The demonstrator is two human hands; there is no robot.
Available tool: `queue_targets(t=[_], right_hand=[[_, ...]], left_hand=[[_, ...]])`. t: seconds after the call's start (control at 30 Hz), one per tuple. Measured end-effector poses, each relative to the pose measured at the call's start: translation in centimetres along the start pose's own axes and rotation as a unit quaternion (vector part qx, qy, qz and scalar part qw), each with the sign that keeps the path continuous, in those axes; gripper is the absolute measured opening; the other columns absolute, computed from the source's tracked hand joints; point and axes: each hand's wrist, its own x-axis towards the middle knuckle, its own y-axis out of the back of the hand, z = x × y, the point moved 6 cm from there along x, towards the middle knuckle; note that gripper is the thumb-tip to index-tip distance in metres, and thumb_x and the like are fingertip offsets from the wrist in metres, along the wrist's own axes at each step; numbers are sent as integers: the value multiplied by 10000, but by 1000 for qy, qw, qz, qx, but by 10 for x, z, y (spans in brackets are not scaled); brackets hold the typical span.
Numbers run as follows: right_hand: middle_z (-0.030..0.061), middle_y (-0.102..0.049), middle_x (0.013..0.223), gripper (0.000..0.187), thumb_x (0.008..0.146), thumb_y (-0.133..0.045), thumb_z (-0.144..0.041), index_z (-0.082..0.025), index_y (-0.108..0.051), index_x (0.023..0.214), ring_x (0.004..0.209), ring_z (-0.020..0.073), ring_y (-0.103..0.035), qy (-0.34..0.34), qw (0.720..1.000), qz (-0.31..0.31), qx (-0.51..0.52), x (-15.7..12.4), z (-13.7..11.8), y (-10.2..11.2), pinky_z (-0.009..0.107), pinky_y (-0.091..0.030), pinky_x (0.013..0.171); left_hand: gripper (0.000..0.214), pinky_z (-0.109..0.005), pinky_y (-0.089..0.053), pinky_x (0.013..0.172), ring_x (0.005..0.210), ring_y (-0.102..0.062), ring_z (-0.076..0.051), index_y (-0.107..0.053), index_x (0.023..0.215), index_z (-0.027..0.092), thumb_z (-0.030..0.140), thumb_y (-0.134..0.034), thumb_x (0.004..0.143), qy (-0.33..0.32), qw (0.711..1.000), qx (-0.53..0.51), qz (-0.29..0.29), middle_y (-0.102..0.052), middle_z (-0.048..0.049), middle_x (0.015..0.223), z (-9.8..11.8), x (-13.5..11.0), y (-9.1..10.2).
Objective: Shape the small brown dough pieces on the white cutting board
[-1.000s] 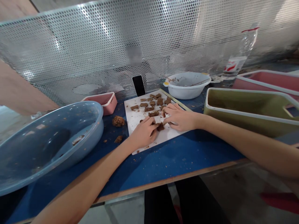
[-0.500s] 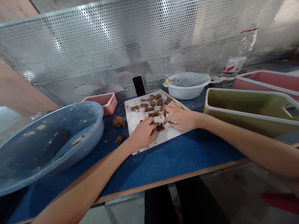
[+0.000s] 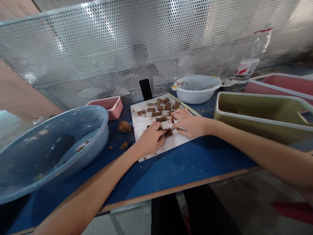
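Note:
My left hand (image 3: 149, 138) rests on the white cutting board (image 3: 144, 125), its fingers pinched on a dark brown dough piece (image 3: 168, 133). My right hand (image 3: 189, 123) lies just right of it, fingers curled onto the same piece from the other side. Several small brown bone-shaped pieces (image 3: 158, 108) lie in rows at the far end of the board. A brown lump of dough (image 3: 124, 126) sits on the blue table left of the board.
A big blue basin (image 3: 49, 147) stands at the left, a pink box (image 3: 110, 106) behind it. A black phone (image 3: 145, 89) leans on the perforated metal screen. A white bowl (image 3: 197, 89), a green tray (image 3: 259, 114), a pink tray (image 3: 281, 85) and a plastic bottle (image 3: 251, 57) stand right.

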Motion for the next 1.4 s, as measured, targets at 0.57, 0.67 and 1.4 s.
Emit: queue_targets(t=[0.57, 0.67, 1.4], right_hand=[[142, -631, 1253, 296, 1031, -566, -241, -235, -851, 1112, 1225, 344, -505, -10, 998, -12, 60, 1, 0, 0, 582, -391, 1083], [141, -634, 1243, 300, 1048, -555, -257, -231, -847, 1117, 1224, 346, -511, -11, 998, -16, 61, 1, 0, -1, 568, -387, 1072], [124, -636, 1149, 432, 1021, -546, -166, -299, -830, 1317, 1136, 317, -518, 41, 997, 43, -44, -4, 5, 5, 489, -387, 987]], left_hand=[[326, -464, -552, 938, 1089, -562, -314, -786, 1266, 137, 153, -536, 1056, 2, 1000, -3, -5, -614, -137, 1062, 0, -1, 0], [330, -467, -554, 943, 1083, -566, -311, -794, 1257, 141, 146, -532, 1056, 3, 1000, 2, -6, -618, -142, 1070, 0, 0, 0], [326, -450, -550, 916, 1034, -549, -293, -816, 1143, 159, 96, -518, 1027, -9, 999, -18, 40, -600, -128, 1032, 4, -3, 12]])
